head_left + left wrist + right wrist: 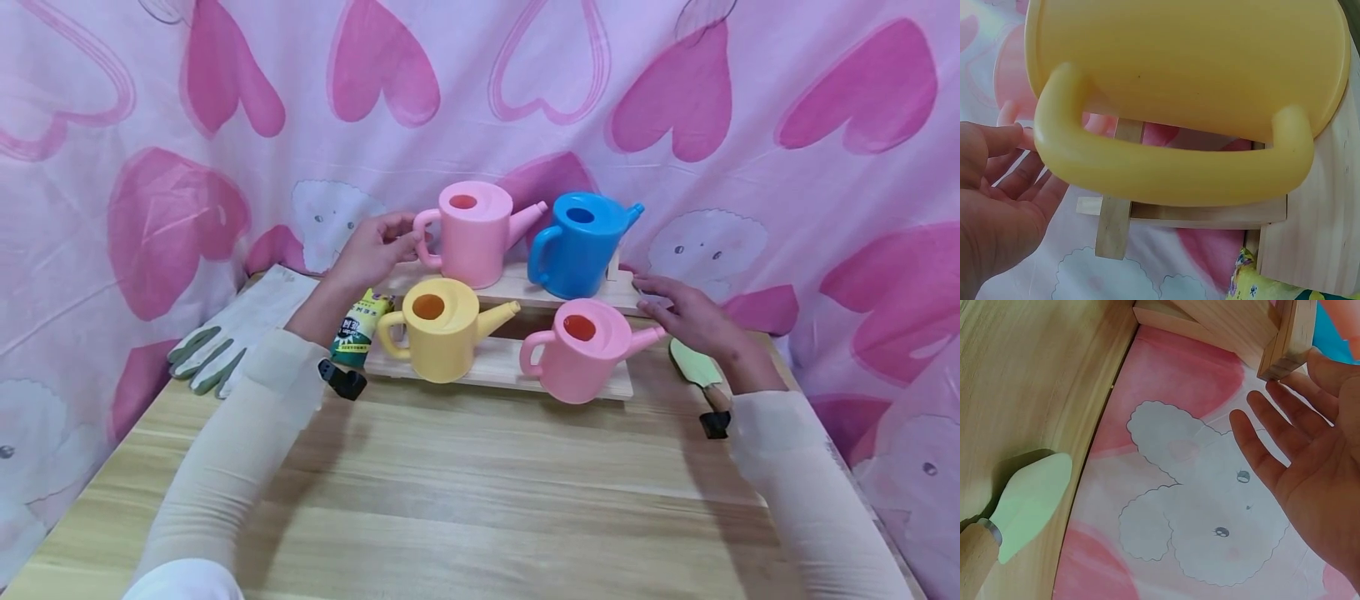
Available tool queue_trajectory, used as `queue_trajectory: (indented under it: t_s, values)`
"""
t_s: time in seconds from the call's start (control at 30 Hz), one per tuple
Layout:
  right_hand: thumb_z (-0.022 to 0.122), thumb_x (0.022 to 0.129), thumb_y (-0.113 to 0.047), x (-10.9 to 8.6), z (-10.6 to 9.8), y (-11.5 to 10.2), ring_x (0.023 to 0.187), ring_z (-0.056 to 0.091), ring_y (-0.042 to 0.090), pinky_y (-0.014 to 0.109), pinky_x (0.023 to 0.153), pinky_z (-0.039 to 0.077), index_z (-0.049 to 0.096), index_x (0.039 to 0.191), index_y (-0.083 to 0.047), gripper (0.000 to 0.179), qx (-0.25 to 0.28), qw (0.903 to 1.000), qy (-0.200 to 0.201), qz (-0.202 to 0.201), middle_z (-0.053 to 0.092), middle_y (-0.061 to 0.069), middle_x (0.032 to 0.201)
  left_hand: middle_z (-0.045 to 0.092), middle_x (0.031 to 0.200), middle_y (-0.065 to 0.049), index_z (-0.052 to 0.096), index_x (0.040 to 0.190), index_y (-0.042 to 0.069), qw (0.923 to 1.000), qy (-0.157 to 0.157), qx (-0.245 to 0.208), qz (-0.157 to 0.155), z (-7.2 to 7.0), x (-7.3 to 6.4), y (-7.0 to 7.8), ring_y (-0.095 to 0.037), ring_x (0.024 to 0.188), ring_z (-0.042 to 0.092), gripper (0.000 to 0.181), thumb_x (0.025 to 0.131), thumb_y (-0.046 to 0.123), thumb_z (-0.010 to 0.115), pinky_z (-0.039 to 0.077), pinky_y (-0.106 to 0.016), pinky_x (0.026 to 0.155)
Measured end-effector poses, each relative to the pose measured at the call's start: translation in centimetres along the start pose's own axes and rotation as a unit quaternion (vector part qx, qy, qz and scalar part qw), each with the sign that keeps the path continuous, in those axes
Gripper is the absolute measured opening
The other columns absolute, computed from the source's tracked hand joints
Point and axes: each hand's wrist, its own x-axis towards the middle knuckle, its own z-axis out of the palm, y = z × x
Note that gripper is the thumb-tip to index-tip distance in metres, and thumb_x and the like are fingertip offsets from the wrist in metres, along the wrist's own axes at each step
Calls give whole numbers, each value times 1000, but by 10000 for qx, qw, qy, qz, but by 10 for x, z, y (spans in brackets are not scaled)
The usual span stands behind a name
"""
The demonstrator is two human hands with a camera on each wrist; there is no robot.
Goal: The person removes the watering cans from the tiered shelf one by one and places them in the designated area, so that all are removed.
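Observation:
My left hand point(380, 247) is at the handle of the pink watering can point(477, 237) on the upper tier of a wooden stand point(517, 285). Thumb and index finger pinch that handle, while the other fingers extend in the left wrist view. At the stand's right end is my right hand point(686, 312), fingers spread, thumb and index finger right at the plank end point(1291, 344). A blue watering can point(577, 250) sits on the upper tier too. Lower down stand a yellow watering can point(442, 337), its handle point(1172, 172) large in the left wrist view, and another pink watering can point(577, 354).
A green and yellow packet point(356, 333) stands left of the stand, beside white and grey gloves point(247, 325). A small trowel with a pale green blade point(693, 362) lies on the table point(487, 492) at the right. Behind hangs a pink heart-patterned curtain point(450, 142).

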Motion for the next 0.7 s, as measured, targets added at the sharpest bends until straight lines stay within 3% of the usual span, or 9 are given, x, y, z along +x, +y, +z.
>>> queue_trajectory:
  t_s: [0.37,0.7]
  values:
    - [56,107,-35,-2,5,3,142,35,49,68,104,42,40,158,-12,58,382,9992,134,59,32,19,162,66,129,-7,64,139,13,9994,314,124,-19,4,-1,-2,-22,118,61,37,103,22,66,56,-34,95]
    - [57,106,-40,-3,6,7,144,32,47,70,106,37,41,158,-13,60,679,9974,182,134,34,17,161,65,128,-11,63,139,9,9995,319,59,44,4,-5,-1,-25,120,61,36,104,17,64,57,-35,94]
